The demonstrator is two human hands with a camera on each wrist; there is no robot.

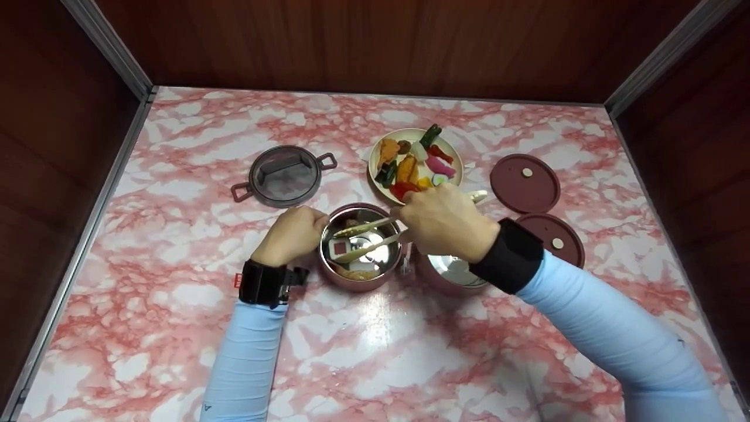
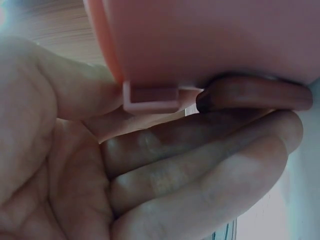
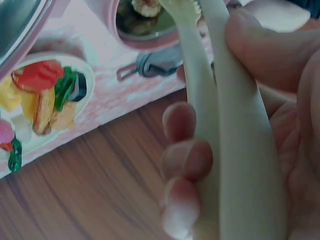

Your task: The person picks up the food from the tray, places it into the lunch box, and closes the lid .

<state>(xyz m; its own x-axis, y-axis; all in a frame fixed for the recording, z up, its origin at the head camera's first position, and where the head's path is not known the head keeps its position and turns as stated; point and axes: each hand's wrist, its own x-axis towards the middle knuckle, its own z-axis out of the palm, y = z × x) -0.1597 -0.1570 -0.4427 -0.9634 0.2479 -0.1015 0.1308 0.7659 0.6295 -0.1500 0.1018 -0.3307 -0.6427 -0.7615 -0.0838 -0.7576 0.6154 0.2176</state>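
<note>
My left hand [image 1: 291,236] grips the side of a pink pot [image 1: 358,285] with a shiny metal inside. In the left wrist view, thumb and fingers curl around a small bracket and handle [image 2: 260,95] on the pot's wall. Cream tongs [image 1: 375,245] are held in my right hand [image 1: 448,221], their two arms spread apart inside the pot. Around the tong tips lie a white piece with a red square [image 1: 340,248] and a brown food piece [image 1: 357,274]. In the right wrist view, fingers and thumb wrap the tongs' handles [image 3: 242,130].
A second pink pot [image 1: 450,287] stands right beside the first, partly beneath my right hand. Behind them, a cream plate [image 1: 372,179] carries several colourful food pieces. A dark-rimmed clear lid [image 1: 287,200] lies back left. Two maroon lids [image 1: 512,187] lie at right.
</note>
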